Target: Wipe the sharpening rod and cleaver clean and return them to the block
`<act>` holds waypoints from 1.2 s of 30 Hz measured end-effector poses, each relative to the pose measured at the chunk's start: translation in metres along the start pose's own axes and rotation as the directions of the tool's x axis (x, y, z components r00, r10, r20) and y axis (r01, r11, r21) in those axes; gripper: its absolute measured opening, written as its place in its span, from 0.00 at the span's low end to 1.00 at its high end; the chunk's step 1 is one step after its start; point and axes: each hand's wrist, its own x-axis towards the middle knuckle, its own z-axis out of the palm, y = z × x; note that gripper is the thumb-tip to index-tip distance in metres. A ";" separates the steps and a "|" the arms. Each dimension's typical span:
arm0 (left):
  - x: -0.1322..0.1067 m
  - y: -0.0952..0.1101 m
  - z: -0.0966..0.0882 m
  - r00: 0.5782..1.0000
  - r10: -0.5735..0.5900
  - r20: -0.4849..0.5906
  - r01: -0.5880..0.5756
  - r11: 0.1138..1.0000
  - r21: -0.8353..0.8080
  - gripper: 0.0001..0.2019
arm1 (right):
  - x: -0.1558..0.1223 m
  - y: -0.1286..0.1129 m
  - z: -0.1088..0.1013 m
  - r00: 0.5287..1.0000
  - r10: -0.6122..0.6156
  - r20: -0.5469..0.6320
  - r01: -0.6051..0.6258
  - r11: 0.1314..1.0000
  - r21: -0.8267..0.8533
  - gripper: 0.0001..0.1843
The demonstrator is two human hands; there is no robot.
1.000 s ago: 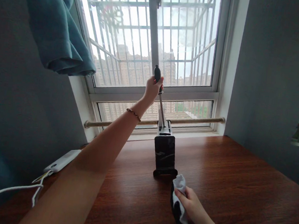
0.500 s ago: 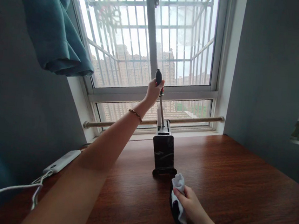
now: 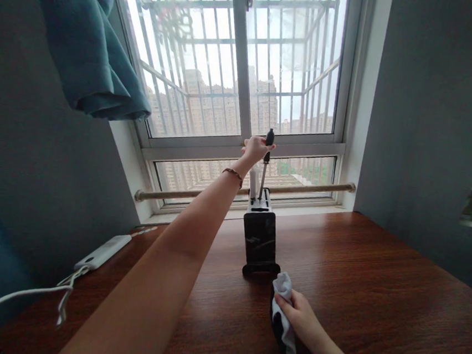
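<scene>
A black knife block (image 3: 259,238) stands upright on the wooden table, in front of the window. From a slot in its top rises a sharpening steel (image 3: 263,174) with a black handle and a thin metal rod, the rod's lower end inside the block. My left hand (image 3: 257,148) reaches far forward, its fingers closed round the handle. Beside the rod, a pale upright piece (image 3: 254,182) also sticks out of the block. Lower down, my right hand (image 3: 298,316) grips a white cloth (image 3: 283,286) bunched against a dark curved object (image 3: 276,323), mostly covered.
The brown wooden table (image 3: 360,278) runs up to the window sill. A rail (image 3: 314,189) crosses behind the block. On the left lie a white power strip (image 3: 103,251) and its cable (image 3: 11,295). A blue-green curtain (image 3: 85,45) hangs at upper left.
My left hand has moved down and to the right, and the steel sits lower in the block and more upright. My right hand with the cloth has hardly moved.
</scene>
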 end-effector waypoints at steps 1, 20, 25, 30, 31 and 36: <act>-0.004 -0.004 -0.002 1.000 -0.016 0.022 0.015 0.999 0.050 0.17 | 0.000 -0.001 0.000 1.000 -0.001 -0.002 0.001 1.000 -0.003 0.20; -0.067 -0.034 0.013 0.973 0.197 0.123 -0.228 0.712 0.664 0.19 | 0.002 0.005 -0.001 1.000 -0.004 0.000 0.004 0.999 -0.043 0.20; -0.070 -0.041 0.012 0.958 0.264 0.113 -0.273 0.717 0.641 0.25 | 0.003 0.007 -0.002 1.000 -0.009 0.003 0.009 0.998 -0.056 0.20; -0.072 -0.046 0.003 0.954 0.275 0.116 -0.293 0.787 0.543 0.21 | 0.003 0.011 -0.002 0.996 0.025 0.085 -0.019 0.997 -0.072 0.18; -0.074 -0.046 0.001 0.958 0.266 0.104 -0.281 0.812 0.512 0.20 | 0.002 0.011 -0.002 0.992 0.043 0.122 -0.033 0.996 -0.081 0.17; -0.091 -0.059 -0.006 0.987 0.125 -0.101 -0.089 0.948 0.306 0.22 | -0.006 0.003 -0.007 0.979 0.068 0.192 -0.027 0.978 -0.205 0.09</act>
